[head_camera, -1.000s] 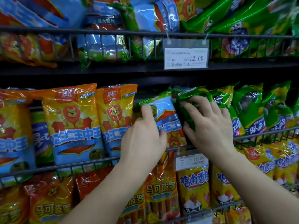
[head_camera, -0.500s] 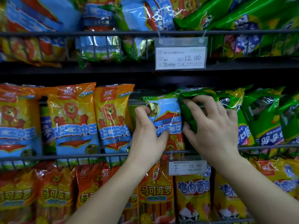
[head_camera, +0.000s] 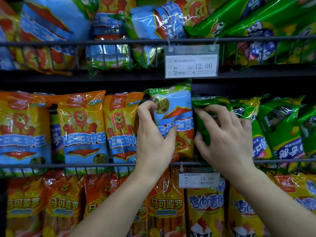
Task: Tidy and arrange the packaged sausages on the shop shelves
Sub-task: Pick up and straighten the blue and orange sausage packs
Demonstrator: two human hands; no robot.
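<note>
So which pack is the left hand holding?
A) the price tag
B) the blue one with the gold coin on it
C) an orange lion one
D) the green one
B: the left hand has its thumb and fingers round the blue pack with the gold coin, while the right hand grips the green pack next to it.

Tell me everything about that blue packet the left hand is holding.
The blue packet is glossy plastic: green sealed top edge, gold round seal, red banner, blue band of white characters, orange bottom with a lion. It stands on end on the middle shelf behind the wire rail, the other way up from the orange-topped packets left of it. The left hand grips its left edge, thumb across the front.
</note>
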